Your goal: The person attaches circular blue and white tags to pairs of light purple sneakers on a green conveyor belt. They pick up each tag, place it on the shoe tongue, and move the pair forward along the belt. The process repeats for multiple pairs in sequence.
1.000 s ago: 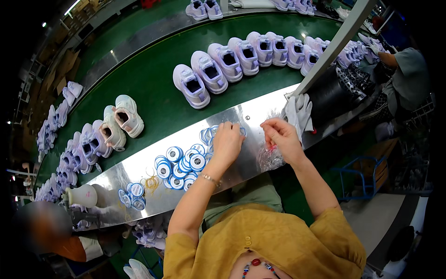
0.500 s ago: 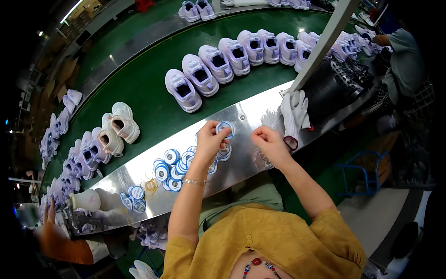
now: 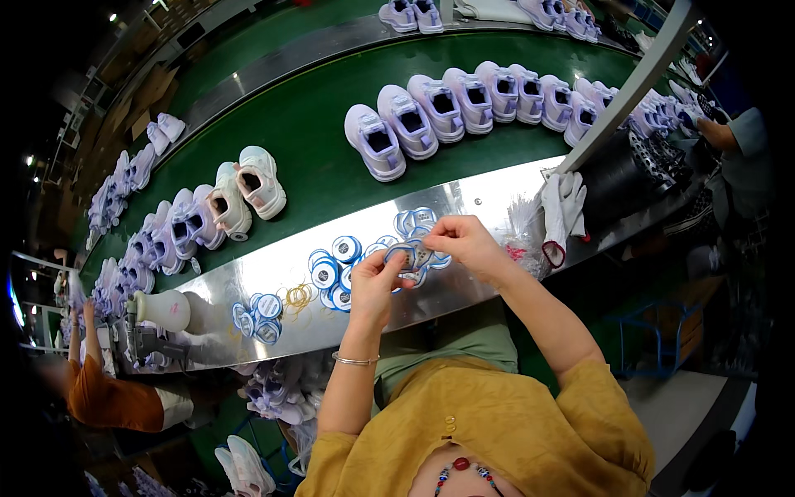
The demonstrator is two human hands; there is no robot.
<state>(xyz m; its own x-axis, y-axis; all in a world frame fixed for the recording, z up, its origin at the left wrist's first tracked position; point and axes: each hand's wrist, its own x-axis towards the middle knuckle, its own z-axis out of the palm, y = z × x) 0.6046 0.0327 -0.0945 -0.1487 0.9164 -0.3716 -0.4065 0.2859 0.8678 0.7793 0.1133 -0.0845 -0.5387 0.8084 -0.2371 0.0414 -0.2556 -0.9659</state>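
Holding a round blue-rimmed disc (image 3: 402, 255) in the left hand (image 3: 374, 290), thumb and fingers closed narrow on it, just above the middle of the metal table (image 3: 497, 186). Reaching in from the right over the same middle of the table with the right hand (image 3: 464, 244), fingertips drawn together narrow at the right side of the disc; cannot tell whether gripping its rim or something thin. Wearing a thin bracelet (image 3: 356, 359) on the left wrist, near the table's near edge. Spread over the middle of the table, under and around both hands: a heap of discs (image 3: 346, 248), white-faced and blue-rimmed, many overlapping. Toward the table's left part: a smaller cluster of discs (image 3: 267, 306), with loose yellow bands (image 3: 296, 300) just beside it, on the table's middle side. Near the table's left end: a pale tapered pot (image 3: 166, 311) lying on its side. Toward the table's right part: a bundle of clear strands (image 3: 523, 219) and, just beside it, white gloves (image 3: 563, 203). Standing beyond the table's far edge, on a green belt (image 3: 315, 199): a curved row of pale purple shoes (image 3: 443, 108) and, farther left, two whitish shoes (image 3: 261, 182) with pinkish linings. Past the table's left end: a co-worker in an orange top (image 3: 116, 398), arms raised.
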